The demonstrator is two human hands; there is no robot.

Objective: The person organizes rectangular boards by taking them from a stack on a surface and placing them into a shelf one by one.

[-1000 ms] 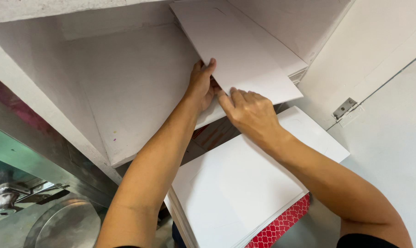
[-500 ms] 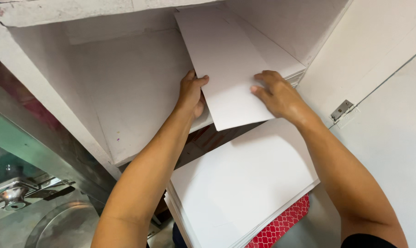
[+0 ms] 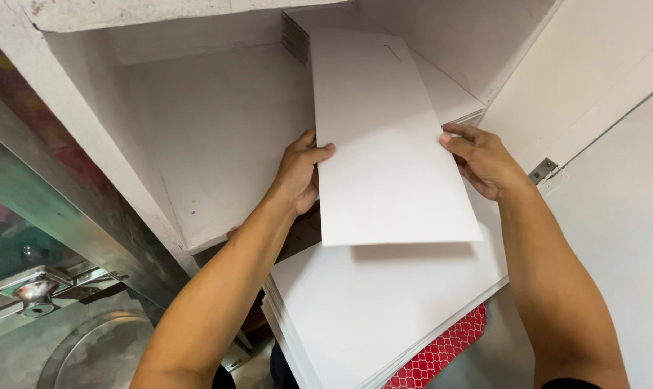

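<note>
A long white sheet of card (image 3: 388, 144) is held lengthwise between both hands, in front of an open white cabinet. My left hand (image 3: 301, 169) grips its left edge, thumb on top. My right hand (image 3: 485, 158) grips its right edge. The sheet's far end rests over a stack of white sheets (image 3: 445, 90) on the cabinet shelf. Below the hands lies a thick pile of white sheets (image 3: 384, 310), its edges fanned at the lower left.
The white shelf (image 3: 211, 137) is bare on its left part. The open cabinet door (image 3: 615, 108) with a metal hinge (image 3: 543, 171) stands at the right. A red patterned mat (image 3: 442, 353) shows under the lower pile. A steel sink (image 3: 67, 338) lies at the lower left.
The sheet has been pulled toward me and turned lengthwise. My hands have spread apart to its two long edges, and the view has closed in on the shelf.
</note>
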